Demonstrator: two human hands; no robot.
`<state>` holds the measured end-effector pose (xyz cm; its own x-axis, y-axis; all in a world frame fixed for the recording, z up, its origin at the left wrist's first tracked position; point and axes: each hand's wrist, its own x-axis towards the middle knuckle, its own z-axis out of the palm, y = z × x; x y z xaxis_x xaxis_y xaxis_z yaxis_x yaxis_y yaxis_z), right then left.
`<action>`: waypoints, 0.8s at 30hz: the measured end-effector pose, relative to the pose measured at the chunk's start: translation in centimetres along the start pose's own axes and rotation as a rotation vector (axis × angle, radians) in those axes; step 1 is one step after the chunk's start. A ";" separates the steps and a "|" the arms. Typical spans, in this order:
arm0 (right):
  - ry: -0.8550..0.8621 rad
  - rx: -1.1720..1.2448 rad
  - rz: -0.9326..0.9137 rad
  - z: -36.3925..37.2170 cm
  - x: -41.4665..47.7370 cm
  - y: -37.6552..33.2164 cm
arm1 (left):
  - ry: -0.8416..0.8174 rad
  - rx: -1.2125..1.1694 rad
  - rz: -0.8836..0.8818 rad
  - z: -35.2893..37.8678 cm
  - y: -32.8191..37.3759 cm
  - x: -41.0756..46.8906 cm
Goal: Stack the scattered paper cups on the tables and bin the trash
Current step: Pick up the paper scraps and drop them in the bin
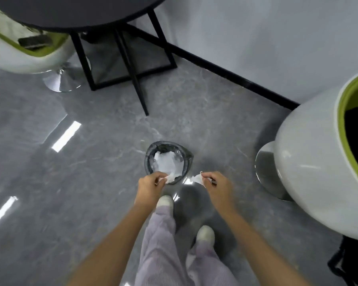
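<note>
Pinches one paper scrap in the left hand over the bin rim and a second scrap in the right hand beside it.

Above a small bin holding white paper, the left hand and right hand each pinch a torn white scrap.
</note>
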<state>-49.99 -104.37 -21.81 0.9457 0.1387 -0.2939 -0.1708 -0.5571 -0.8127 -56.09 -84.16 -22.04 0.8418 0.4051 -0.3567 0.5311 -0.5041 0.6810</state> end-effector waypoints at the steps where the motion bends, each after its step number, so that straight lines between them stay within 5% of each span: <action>1: -0.003 -0.002 0.010 1.4 1.1 0.3 | 0.002 0.016 -0.003 0.1 -0.8 1.4; 15: 0.067 0.014 0.246 20.0 15.2 13.1 | -0.019 0.001 -0.127 9.1 -15.3 18.2; 24: -0.176 0.002 0.253 24.1 16.6 13.5 | -0.143 -0.054 -0.185 10.8 -18.8 21.2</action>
<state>-43.23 -89.82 -49.81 0.8107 0.1362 -0.5693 -0.3952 -0.5901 -0.7040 -47.14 -74.31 -49.31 0.7377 0.3723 -0.5631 0.6749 -0.3884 0.6274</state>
